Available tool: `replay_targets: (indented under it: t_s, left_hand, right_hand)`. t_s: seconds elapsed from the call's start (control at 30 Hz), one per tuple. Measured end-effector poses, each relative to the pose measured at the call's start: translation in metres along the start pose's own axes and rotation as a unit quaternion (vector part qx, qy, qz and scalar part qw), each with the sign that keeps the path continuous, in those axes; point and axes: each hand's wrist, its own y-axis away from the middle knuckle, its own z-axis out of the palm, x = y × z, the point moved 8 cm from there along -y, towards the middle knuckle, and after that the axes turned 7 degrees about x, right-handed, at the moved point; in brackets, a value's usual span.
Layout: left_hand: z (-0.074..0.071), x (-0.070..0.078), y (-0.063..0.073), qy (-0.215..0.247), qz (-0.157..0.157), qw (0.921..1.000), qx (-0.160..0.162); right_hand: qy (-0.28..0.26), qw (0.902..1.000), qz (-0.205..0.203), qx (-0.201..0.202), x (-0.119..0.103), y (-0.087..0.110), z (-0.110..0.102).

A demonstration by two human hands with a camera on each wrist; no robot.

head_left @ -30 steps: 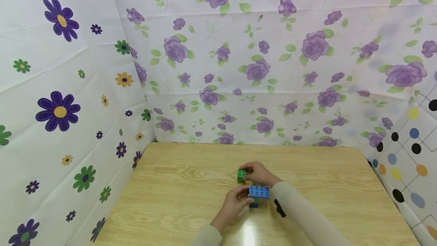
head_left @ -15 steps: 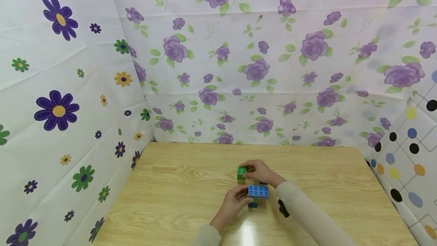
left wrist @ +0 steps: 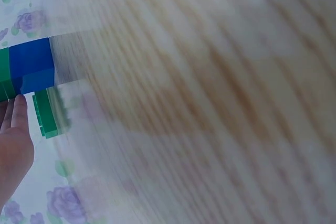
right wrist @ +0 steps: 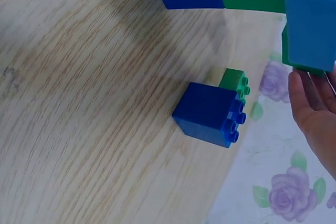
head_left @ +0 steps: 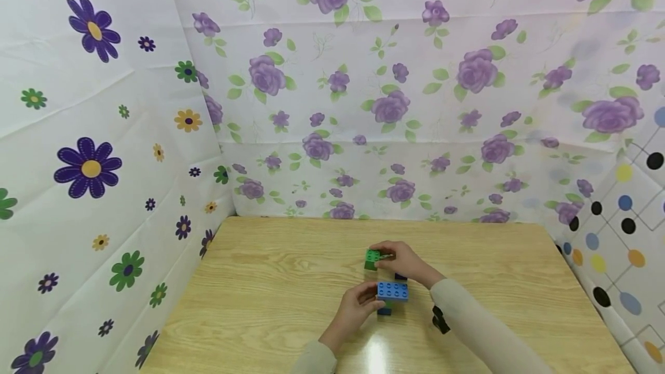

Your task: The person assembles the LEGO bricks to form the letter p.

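In the head view my left hand [head_left: 353, 309] grips the left side of a small stack of toy building bricks. A light blue eight-stud brick [head_left: 392, 291] forms its top, with green below and dark blue [head_left: 384, 311] at the bottom. Behind the stack, my right hand [head_left: 401, 260] pinches a small green brick [head_left: 372, 259] between thumb and fingers. The left wrist view shows the left fingers [left wrist: 19, 114] against the stack's blue part [left wrist: 32, 65]. From the right wrist, the light blue brick [right wrist: 311, 24] partly hides the green brick at the right fingertips.
A dark blue brick [right wrist: 206, 113] stands on the wooden table [head_left: 280, 281], near the right wrist, with a smaller green brick [right wrist: 233, 81] behind it. A black device [head_left: 440, 320] sits at the right sleeve. Flowered cloth [head_left: 322, 178] hangs behind the table.
My right hand has moved slightly away and to the right with the green brick. The dark blue brick beneath that wrist has come into view. My left hand stays at the stack.
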Motion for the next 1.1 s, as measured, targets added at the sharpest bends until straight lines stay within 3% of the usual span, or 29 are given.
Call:
replay_targets:
  t_s: [0.3, 0.93, 1.1]
  left_hand:
    - [0.000, -0.001, 0.000, 0.005, -0.002, 1.0000, -0.005]
    - [0.000, 0.000, 0.001, 0.000, 0.008, 0.9999, -0.010]
    - [0.001, -0.002, 0.001, 0.006, 0.006, 0.9998, -0.018]
  right_hand:
    - [-0.009, 0.9999, 0.001, 0.007, -0.001, 0.008, -0.007]
    - [-0.040, 0.9979, -0.051, 0.006, -0.017, 0.036, -0.023]
    - [-0.053, 0.9978, -0.039, 0.004, -0.021, 0.045, -0.024]
